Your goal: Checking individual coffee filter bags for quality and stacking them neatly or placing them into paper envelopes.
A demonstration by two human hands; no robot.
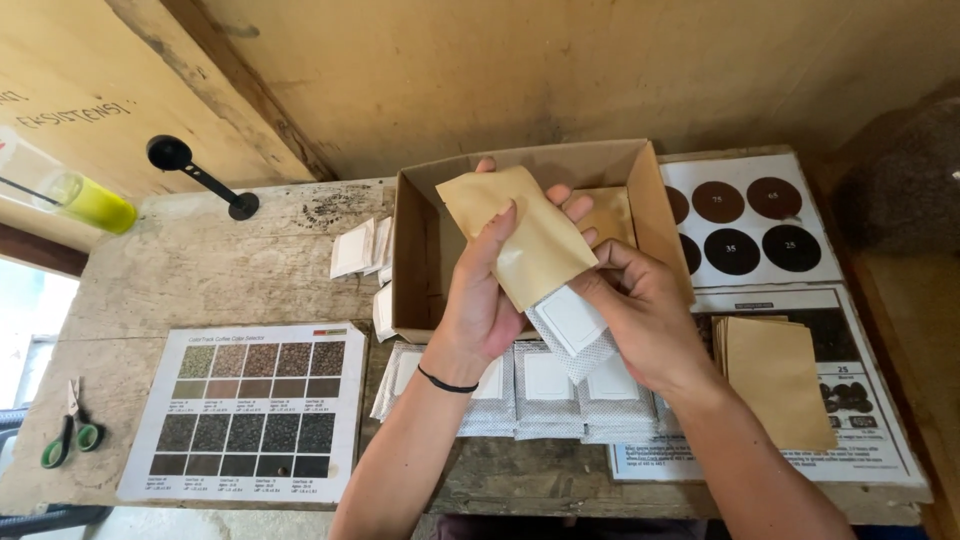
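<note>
both forearms reach up over the table, the left hand (480, 300) wrapped around a tan paper pouch (520, 235), fingers curled at its top edge. the right hand (640, 310) pinches a white filter bag (572, 325) sticking partway out of the pouch's lower end. behind the hands sits an open cardboard box (420, 260) holding at least one more tan pouch. below the wrists lie about four white filter bags (545, 395); right of the right hand is a stack of tan pouches (775, 375).

Hands (560, 290) hold kraft pouch (520, 235), white filter bag (572, 328) half inside.
</note>
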